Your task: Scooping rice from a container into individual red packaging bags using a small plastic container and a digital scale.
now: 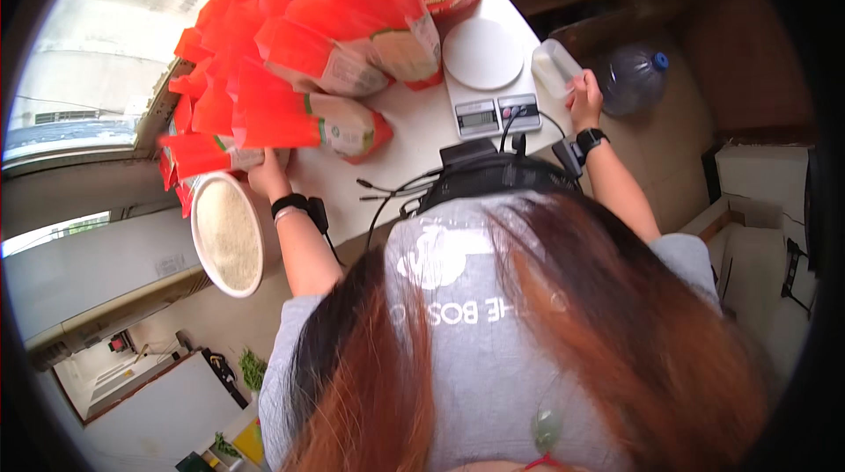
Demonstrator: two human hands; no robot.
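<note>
At the left edge of the white table, my left hand is closed around the lower end of a red-topped bag; some of its fingers are hidden. Close below that hand is an oval-looking white tub of pale grain that looks like rice. My right hand grips a translucent plastic container, tilted beside the table's right edge. Between the hands, nearer the right one, a white kitchen scale lies on the table with nothing on its round plate.
Several red bags with pale filled bottoms crowd the table's left and far side. Black cables run over the near edge to a black pack at my waist. A large clear bottle with a blue cap stands beyond the right edge.
</note>
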